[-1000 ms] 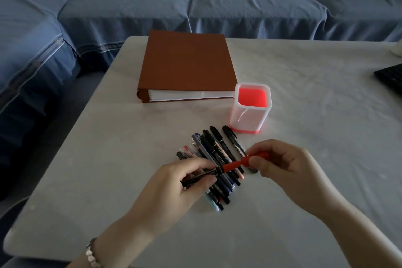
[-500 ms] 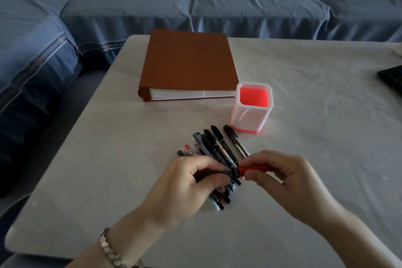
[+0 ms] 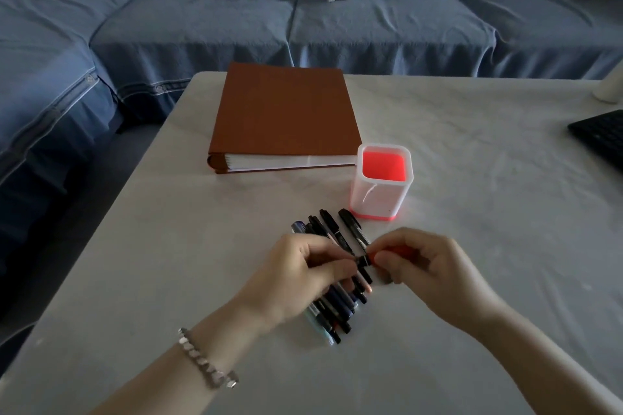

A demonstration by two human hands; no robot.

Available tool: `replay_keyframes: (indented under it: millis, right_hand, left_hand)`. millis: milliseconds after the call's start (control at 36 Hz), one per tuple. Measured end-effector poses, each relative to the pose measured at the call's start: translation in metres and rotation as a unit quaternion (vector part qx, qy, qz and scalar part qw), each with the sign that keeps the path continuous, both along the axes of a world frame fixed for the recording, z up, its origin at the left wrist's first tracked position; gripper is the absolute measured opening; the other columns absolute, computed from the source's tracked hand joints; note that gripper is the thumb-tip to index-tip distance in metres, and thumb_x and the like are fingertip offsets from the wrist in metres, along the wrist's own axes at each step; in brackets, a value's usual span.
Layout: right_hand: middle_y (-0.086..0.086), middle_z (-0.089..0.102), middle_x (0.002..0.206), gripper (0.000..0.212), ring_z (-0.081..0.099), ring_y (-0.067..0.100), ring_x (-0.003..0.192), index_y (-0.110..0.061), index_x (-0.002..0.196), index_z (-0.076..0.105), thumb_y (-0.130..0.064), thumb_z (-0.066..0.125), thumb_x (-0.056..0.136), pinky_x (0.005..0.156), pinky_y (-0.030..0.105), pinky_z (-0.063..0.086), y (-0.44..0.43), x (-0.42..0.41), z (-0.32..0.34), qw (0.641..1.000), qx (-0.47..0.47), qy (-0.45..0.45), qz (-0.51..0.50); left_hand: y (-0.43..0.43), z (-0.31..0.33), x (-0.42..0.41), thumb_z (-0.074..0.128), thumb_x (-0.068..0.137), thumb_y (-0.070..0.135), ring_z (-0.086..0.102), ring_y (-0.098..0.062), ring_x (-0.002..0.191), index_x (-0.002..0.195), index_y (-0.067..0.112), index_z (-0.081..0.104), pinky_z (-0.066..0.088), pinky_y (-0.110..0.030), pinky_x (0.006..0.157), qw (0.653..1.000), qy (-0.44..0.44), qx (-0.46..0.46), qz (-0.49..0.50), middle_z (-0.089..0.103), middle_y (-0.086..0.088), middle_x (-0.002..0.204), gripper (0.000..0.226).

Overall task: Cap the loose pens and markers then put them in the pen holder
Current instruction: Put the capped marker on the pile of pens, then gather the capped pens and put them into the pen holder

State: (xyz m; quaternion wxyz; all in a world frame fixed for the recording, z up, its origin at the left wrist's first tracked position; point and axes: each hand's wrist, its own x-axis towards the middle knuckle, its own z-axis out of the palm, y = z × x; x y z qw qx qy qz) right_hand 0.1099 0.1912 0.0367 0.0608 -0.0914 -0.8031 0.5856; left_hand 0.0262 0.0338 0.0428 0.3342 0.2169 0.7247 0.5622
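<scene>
A pile of several dark pens and markers (image 3: 337, 307) lies on the white table (image 3: 168, 263), partly hidden under my hands. Just above the pile, my left hand (image 3: 303, 276) pinches a black pen part (image 3: 362, 260) and my right hand (image 3: 428, 266) pinches a red marker (image 3: 399, 250); the two pieces meet end to end between my fingertips. Most of both pieces is hidden by my fingers. The pen holder (image 3: 382, 192), translucent white with a red base, stands upright just beyond the pile with nothing in it.
A brown binder (image 3: 283, 114) lies flat behind the holder to the left. A black keyboard corner (image 3: 603, 135) shows at the right edge, and a white object (image 3: 610, 87) beyond it. A blue sofa (image 3: 303, 20) runs behind and left of the table.
My hands have come together: the gap between the black piece and the red marker has shut, and less of the red marker shows. Both hands rose slightly over the pile.
</scene>
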Motion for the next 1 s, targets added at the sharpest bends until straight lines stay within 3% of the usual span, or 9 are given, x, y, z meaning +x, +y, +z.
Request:
replay_keyframes:
  millis: [139,222,306,417,500,611,722,833,1000]
  right_hand:
    - [-0.009,0.063,0.05,0.018,0.052,-0.003,0.045,-0.019,0.071,0.064,-0.006,0.062,0.082,0.05,0.009,0.041,0.007,-0.02,-0.001,0.98,-0.075,0.04,-0.179]
    - [-0.016,0.063,0.052,0.015,0.055,-0.003,0.05,-0.021,0.073,0.064,-0.011,0.061,0.083,0.05,0.004,0.038,0.029,-0.031,0.01,0.945,0.016,0.123,-0.303]
    - [-0.014,0.059,0.062,0.005,0.054,-0.001,0.058,-0.018,0.083,0.065,-0.019,0.06,0.084,0.053,0.004,0.037,0.054,-0.044,0.018,0.92,0.134,0.121,-0.348]
    - [-0.003,0.058,0.072,0.01,0.051,0.015,0.068,-0.015,0.089,0.065,-0.02,0.059,0.084,0.058,0.019,0.036,0.066,-0.067,0.014,0.924,0.236,0.026,-0.299]
    - [0.0,0.058,0.079,0.018,0.054,0.02,0.076,-0.014,0.102,0.062,-0.02,0.058,0.086,0.065,0.023,0.035,0.064,-0.078,0.003,0.938,0.242,-0.026,-0.246]
    - [-0.008,0.056,0.072,0.037,0.053,0.012,0.067,-0.017,0.121,0.049,-0.022,0.059,0.086,0.067,0.025,0.038,0.058,-0.068,-0.006,0.947,0.21,-0.021,-0.242]
    - [-0.013,0.055,0.068,0.026,0.052,0.008,0.063,-0.02,0.11,0.057,-0.019,0.059,0.085,0.065,0.025,0.039,0.053,-0.042,-0.029,0.951,0.223,-0.082,-0.199]
    - [-0.008,0.057,0.076,0.017,0.054,0.017,0.073,-0.024,0.1,0.062,-0.023,0.054,0.085,0.068,0.026,0.045,0.046,-0.026,-0.051,0.939,0.256,-0.182,-0.14]
    - [0.002,0.059,0.112,0.027,0.057,0.02,0.098,-0.019,0.113,0.056,-0.03,0.05,0.089,0.078,0.028,0.045,0.034,-0.039,-0.067,0.922,0.294,-0.236,-0.087]
  left_hand:
    - [0.012,-0.018,-0.019,0.064,0.082,0.023,0.064,-0.006,0.075,0.091,0.02,0.068,0.052,-0.02,0.072,0.977,0.199,-0.051,0.052,0.07,0.005,0.084,0.01]
    - [0.011,-0.023,-0.032,0.056,0.088,0.029,0.054,-0.001,0.101,0.12,0.024,0.05,0.04,-0.008,0.084,0.961,0.245,-0.084,0.092,0.057,0.012,0.112,0.033]
    - [0.008,-0.027,-0.047,0.055,0.087,0.025,0.048,-0.003,0.111,0.127,0.025,0.041,0.038,-0.02,0.092,0.959,0.234,-0.124,0.098,0.051,0.009,0.124,0.042]
    - [0.014,-0.03,-0.062,0.063,0.083,0.024,0.044,-0.003,0.117,0.129,0.025,0.038,0.038,-0.025,0.097,0.961,0.234,-0.133,0.07,0.047,0.007,0.132,0.053]
    - [0.032,-0.029,-0.075,0.071,0.076,0.03,0.037,-0.007,0.128,0.137,0.02,0.028,0.033,-0.031,0.108,0.962,0.243,-0.117,0.038,0.038,0.005,0.142,0.076]
    - [0.068,-0.025,-0.095,0.078,0.067,0.039,0.024,-0.012,0.137,0.143,0.024,0.013,0.025,-0.035,0.111,0.962,0.244,-0.124,-0.023,0.021,0.002,0.152,0.101]
    - [0.096,-0.027,-0.11,0.082,0.062,0.035,0.014,-0.016,0.141,0.145,0.022,0.006,0.018,-0.035,0.113,0.951,0.252,-0.163,-0.073,0.011,-0.001,0.155,0.113]
    - [0.11,-0.037,-0.116,0.083,0.06,0.031,0.024,-0.017,0.137,0.141,0.018,0.019,0.023,-0.027,0.107,0.947,0.251,-0.18,-0.09,0.025,-0.001,0.15,0.104]
    - [0.107,-0.049,-0.115,0.08,0.062,0.019,0.044,-0.006,0.114,0.115,0.022,0.044,0.031,-0.021,0.089,0.969,0.22,-0.11,-0.013,0.046,0.01,0.12,0.064]
